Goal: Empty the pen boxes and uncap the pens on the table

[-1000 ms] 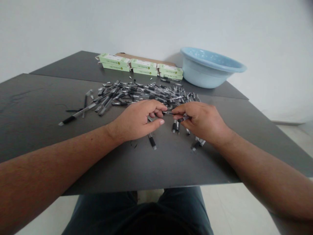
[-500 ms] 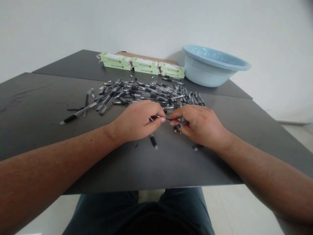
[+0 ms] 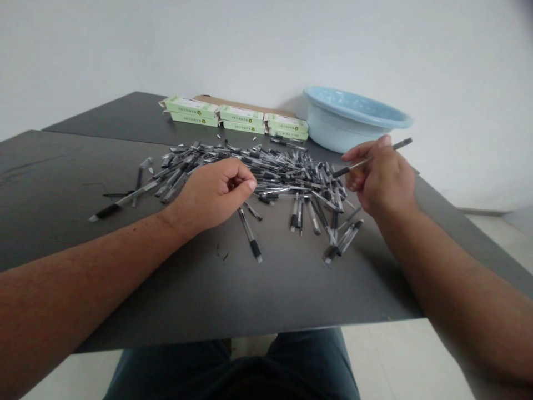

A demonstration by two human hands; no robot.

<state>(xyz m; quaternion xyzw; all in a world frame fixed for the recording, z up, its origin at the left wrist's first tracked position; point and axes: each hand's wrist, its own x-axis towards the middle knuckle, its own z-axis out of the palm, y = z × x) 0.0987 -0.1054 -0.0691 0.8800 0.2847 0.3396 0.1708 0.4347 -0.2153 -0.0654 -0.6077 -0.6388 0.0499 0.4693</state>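
Observation:
My right hand (image 3: 389, 180) is raised off the table's right side, pinching a slim clear pen (image 3: 358, 165) with a dark grip. One end of that pen points at the pile, the other up to the right. My left hand (image 3: 210, 191) hovers at the front of the pile of clear and black pens (image 3: 270, 172). Its thumb and forefinger are pressed together; whatever may be between them is hidden. Just below it lies a single pen with a black grip (image 3: 251, 239). Several pens fan out in front of the pile, left of my right wrist.
Green and white boxes (image 3: 189, 114) are stacked in pairs behind the pile. A light blue basin (image 3: 341, 130) stands at the back right, close beyond my right hand. Brown cardboard (image 3: 250, 106) lies behind the boxes. One pen with a black grip (image 3: 109, 211) sticks out leftward.
My hands were together over the front of the pile. The right has moved up and right toward the basin with a pen; the left has shifted slightly left.

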